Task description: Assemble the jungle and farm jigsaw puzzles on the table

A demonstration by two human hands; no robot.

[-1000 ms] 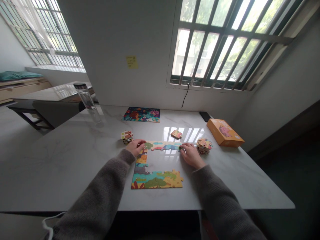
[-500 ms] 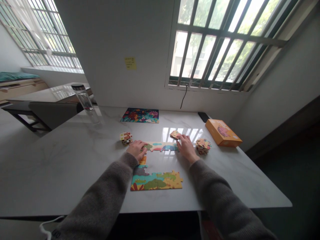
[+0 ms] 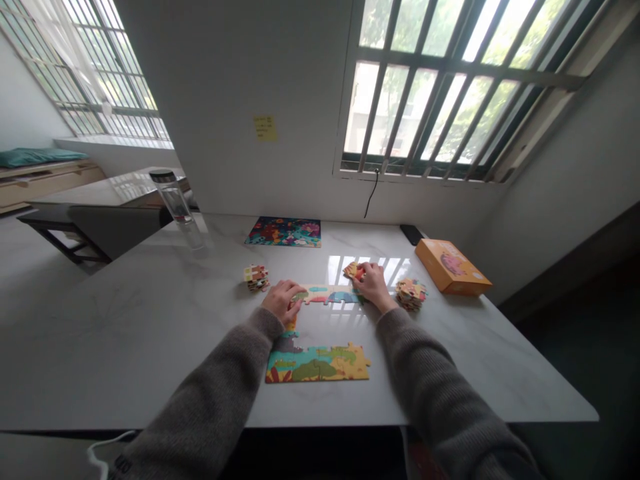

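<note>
Joined puzzle pieces [image 3: 320, 365] form a partly open frame on the white marble-look table [image 3: 200, 373]. My left hand [image 3: 283, 301] rests over the frame's upper left corner with bent fingers; what is under them is hidden. Just above the top strip [image 3: 340, 295], my right hand [image 3: 371, 283] pinches an orange-red puzzle piece [image 3: 358, 273], at a small pile of pieces [image 3: 349, 269]. One stack of pieces [image 3: 257, 277] stands left of my left hand, another stack [image 3: 411, 294] right of my right hand.
A colourful picture sheet [image 3: 284, 232] lies at the back. An orange box [image 3: 453, 267] and a black phone [image 3: 411, 234] are at the back right. A glass bottle [image 3: 173, 197] stands at the back left, near a second table [image 3: 105, 190].
My right hand has closed on an orange-red piece at the small pile, now visible between its fingers. My left hand stays at the corner. The whole view has shifted slightly.
</note>
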